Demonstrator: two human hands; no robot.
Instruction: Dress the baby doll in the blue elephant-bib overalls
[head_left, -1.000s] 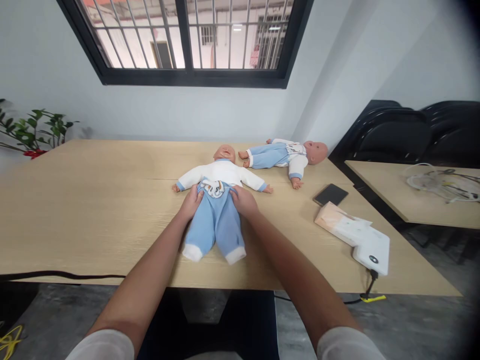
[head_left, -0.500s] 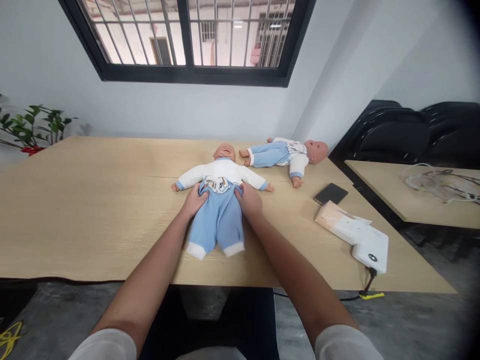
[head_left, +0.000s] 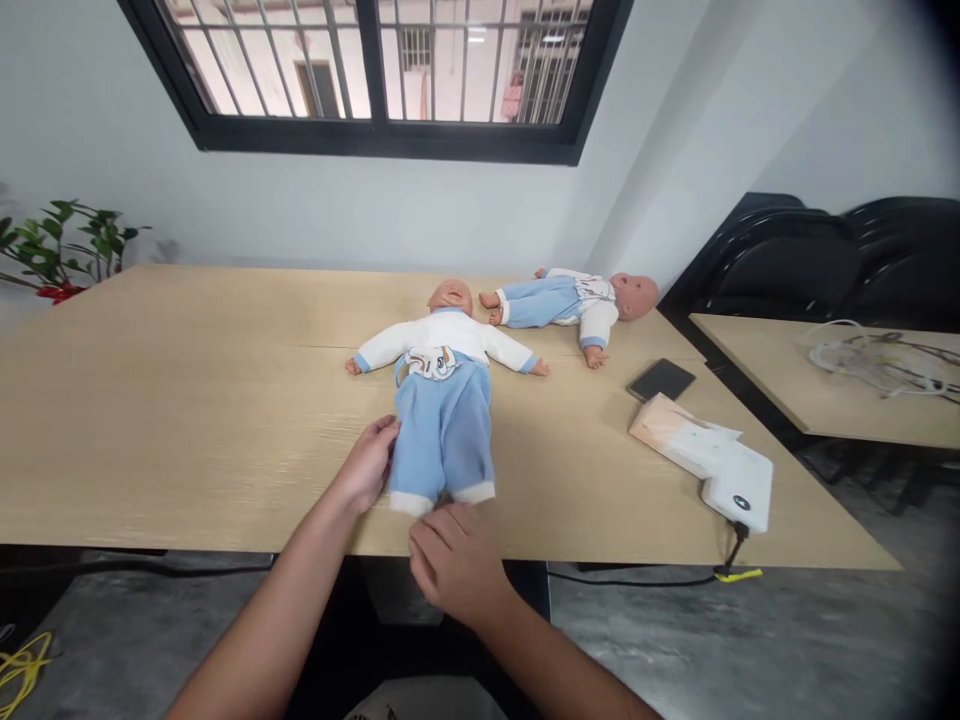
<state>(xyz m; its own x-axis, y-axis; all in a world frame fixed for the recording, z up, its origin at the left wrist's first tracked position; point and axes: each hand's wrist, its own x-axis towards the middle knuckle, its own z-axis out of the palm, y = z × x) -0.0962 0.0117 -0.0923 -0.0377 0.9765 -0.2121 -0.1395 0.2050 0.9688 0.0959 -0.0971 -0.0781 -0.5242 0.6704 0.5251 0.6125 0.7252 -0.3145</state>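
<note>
A baby doll (head_left: 451,297) lies on its back, head toward the wall, in a white top (head_left: 469,337) with blue cuffs. Blue trousers (head_left: 442,420) with white hems cover its legs, and a printed cloth patch (head_left: 431,363) lies bunched at the waist. Beside the left edge of the trousers is my left hand (head_left: 371,465), its fingers curled at the fabric and partly hidden. My right hand (head_left: 454,555) is at the white hems near the table's front edge, fingers bent and pressed together; what they hold, if anything, is hidden.
On the wooden table (head_left: 187,400), a second dressed doll (head_left: 551,300) lies at the back right. A dark phone (head_left: 661,380), a tissue pack (head_left: 675,435) and a white device (head_left: 741,492) with a cable are at the right. Cables (head_left: 877,360) lie on another table.
Both hands have left the trousers' waist. My left hand has moved down to their side, my right down and inward to the hems. The trousers have shifted slightly right.
</note>
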